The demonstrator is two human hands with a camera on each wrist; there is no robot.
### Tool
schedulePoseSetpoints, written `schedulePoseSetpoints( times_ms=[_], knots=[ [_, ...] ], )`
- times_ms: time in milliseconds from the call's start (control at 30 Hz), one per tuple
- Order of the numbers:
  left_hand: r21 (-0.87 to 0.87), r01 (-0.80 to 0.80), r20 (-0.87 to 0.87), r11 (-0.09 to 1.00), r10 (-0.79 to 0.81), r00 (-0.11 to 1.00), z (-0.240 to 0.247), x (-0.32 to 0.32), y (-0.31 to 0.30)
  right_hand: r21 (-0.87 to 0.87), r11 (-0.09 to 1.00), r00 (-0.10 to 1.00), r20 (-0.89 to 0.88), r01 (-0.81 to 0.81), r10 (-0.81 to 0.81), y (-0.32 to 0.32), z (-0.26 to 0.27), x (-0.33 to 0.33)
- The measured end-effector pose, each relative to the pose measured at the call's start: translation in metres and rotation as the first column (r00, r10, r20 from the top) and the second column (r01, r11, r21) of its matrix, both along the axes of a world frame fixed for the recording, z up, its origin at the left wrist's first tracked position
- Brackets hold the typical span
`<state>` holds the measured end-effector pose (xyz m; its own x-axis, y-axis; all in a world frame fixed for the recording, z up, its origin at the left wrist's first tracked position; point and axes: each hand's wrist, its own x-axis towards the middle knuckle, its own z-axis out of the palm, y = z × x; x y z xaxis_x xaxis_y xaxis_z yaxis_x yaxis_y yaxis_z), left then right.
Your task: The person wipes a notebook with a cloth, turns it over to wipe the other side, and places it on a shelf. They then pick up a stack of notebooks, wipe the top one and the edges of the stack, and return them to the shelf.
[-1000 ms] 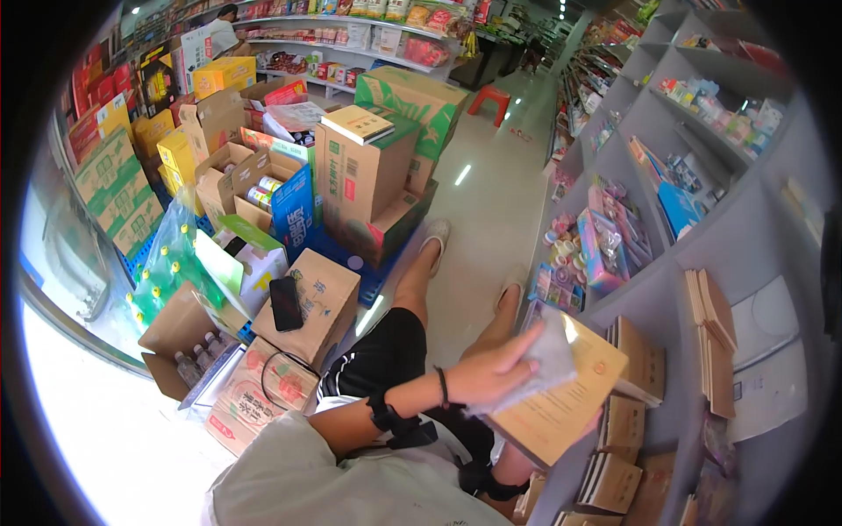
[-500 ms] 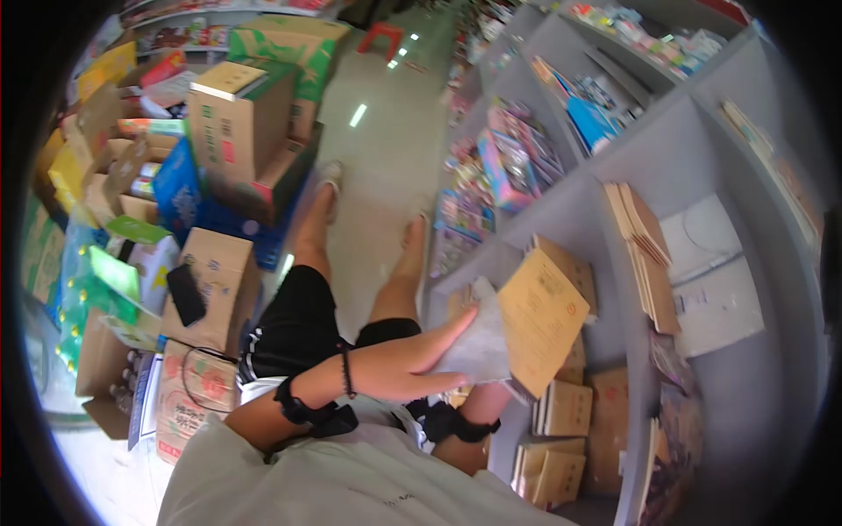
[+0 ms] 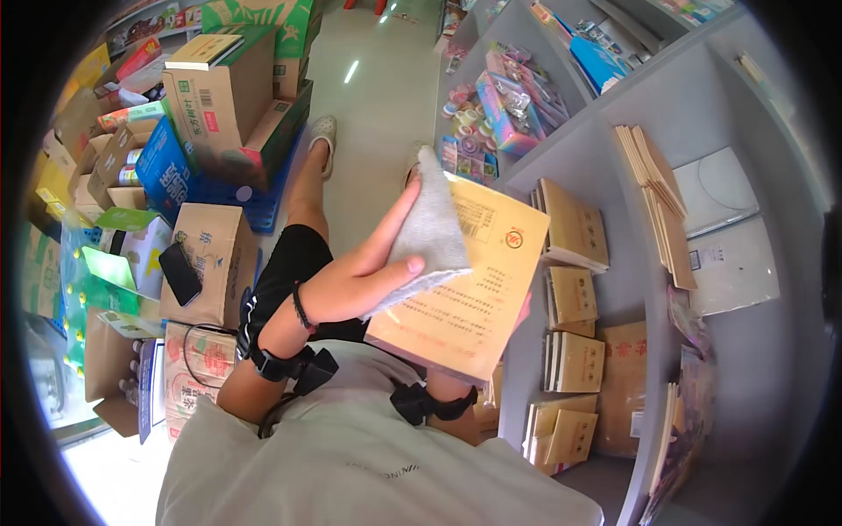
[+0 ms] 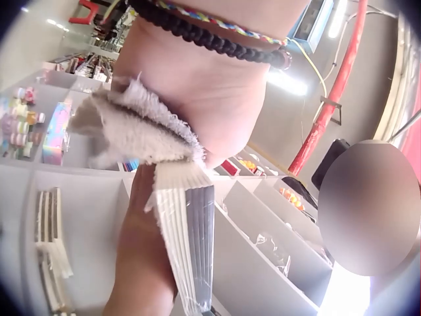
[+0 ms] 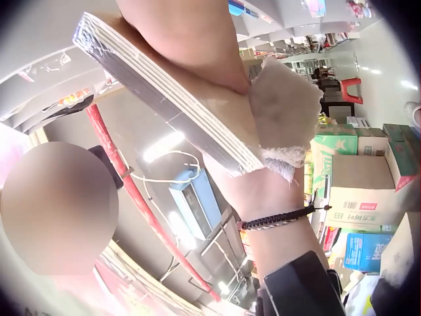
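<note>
My left hand (image 3: 373,272) holds a grey cloth (image 3: 430,219) against the upper left edge of a stack of tan-covered notebooks (image 3: 474,298), with the thumb lying over the cloth. Behind the notebooks my right hand (image 3: 524,312) grips the stack; most of that hand is hidden in the head view. The stack is tilted, its printed cover facing up. Seen from the left wrist, the cloth (image 4: 148,131) folds over the end of the notebooks (image 4: 187,237). In the right wrist view, the right hand (image 5: 187,43) lies against the cover side of the stack (image 5: 171,99).
Grey shelving (image 3: 605,114) at the right holds more tan notebooks (image 3: 574,364) and toys (image 3: 509,105). Cartons (image 3: 215,105) crowd the left, with a phone (image 3: 181,273) on one box. A floor aisle (image 3: 360,88) runs ahead between them.
The head view has turned toward the shelves. The cloth slid to the stack's left edge, and now covers its upper left again. The notebooks have turned and come nearer my body's middle.
</note>
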<state>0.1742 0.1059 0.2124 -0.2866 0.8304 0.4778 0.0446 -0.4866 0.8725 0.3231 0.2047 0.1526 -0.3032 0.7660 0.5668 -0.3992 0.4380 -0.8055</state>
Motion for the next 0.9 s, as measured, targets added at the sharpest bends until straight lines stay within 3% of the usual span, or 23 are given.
schedulePoseSetpoints(
  times_ms=[33, 67, 167, 267, 333, 433, 500, 533, 600, 667, 700, 767, 800, 833, 867, 900],
  knots=[
    [0.007, 0.009, -0.019, 1.000, -0.009, 1.000, 0.000, 0.000, 0.001, -0.225, 0.974, 0.992, -0.126, -0.003, -0.026, -0.007, 0.015, -0.010],
    [0.003, 0.013, -0.017, 1.000, -0.013, 1.000, 0.001, 0.003, 0.000, -0.229, 0.973, 0.992, -0.123, 0.002, -0.031, -0.007, 0.015, -0.010],
    [-0.194, -0.054, -0.387, 0.979, -0.026, 0.922, 0.010, 0.014, -0.004, -0.231, 0.972, 0.989, -0.147, -0.043, 0.009, -0.005, 0.014, -0.010],
    [-0.082, 0.106, -0.384, 0.991, -0.130, 0.914, 0.016, 0.027, 0.001, -0.222, 0.971, 0.985, -0.166, -0.092, 0.055, -0.001, 0.011, -0.010],
    [-0.075, 0.104, -0.404, 0.992, -0.126, 0.906, 0.016, 0.028, 0.002, -0.219, 0.967, 0.979, -0.182, -0.130, 0.090, 0.001, 0.009, -0.010],
    [-0.083, 0.174, -0.288, 0.981, -0.191, 0.938, 0.016, 0.022, 0.001, -0.220, 0.955, 0.964, -0.217, -0.200, 0.151, 0.004, 0.006, -0.010],
    [-0.183, -0.040, -0.432, 0.982, -0.044, 0.901, 0.015, 0.014, -0.003, -0.228, 0.942, 0.951, -0.246, -0.246, 0.189, 0.005, 0.005, -0.010],
    [-0.190, -0.038, -0.435, 0.981, -0.050, 0.899, 0.013, 0.010, -0.002, -0.234, 0.935, 0.944, -0.262, -0.265, 0.202, 0.005, 0.005, -0.010],
    [-0.021, -0.070, -0.264, 0.997, 0.062, 0.963, 0.006, 0.003, 0.001, -0.245, 0.923, 0.929, -0.297, -0.296, 0.219, 0.006, 0.006, -0.011],
    [0.006, -0.168, -0.151, 0.986, 0.167, 0.974, 0.009, -0.002, -0.003, -0.253, 0.920, 0.922, -0.323, -0.300, 0.212, 0.005, 0.010, -0.013],
    [-0.011, -0.200, -0.089, 0.980, 0.198, 0.976, 0.011, -0.007, -0.006, -0.284, 0.750, 0.771, -0.462, -0.597, 0.439, 0.003, 0.022, -0.015],
    [-0.030, -0.226, -0.031, 0.974, 0.225, 0.974, 0.009, -0.013, -0.011, -0.175, 0.191, 0.258, -0.706, -0.966, 0.660, -0.002, 0.050, -0.021],
    [0.021, -0.238, 0.159, 0.971, 0.232, 0.960, 0.005, -0.014, -0.011, -0.172, 0.195, 0.258, -0.707, -0.966, 0.658, -0.005, 0.061, -0.024],
    [0.067, -0.261, 0.344, 0.963, 0.223, 0.912, 0.003, -0.014, -0.011, -0.353, 0.364, 0.506, -0.547, -0.862, 0.667, -0.008, 0.073, -0.026],
    [0.068, -0.259, 0.342, 0.964, 0.221, 0.913, 0.005, -0.015, -0.012, -0.486, 0.528, 0.707, -0.335, -0.696, 0.623, -0.011, 0.083, -0.028],
    [0.109, -0.272, 0.428, 0.956, 0.202, 0.881, 0.007, -0.016, -0.013, -0.473, 0.545, 0.704, -0.276, -0.692, 0.654, -0.012, 0.092, -0.029]
  ],
)
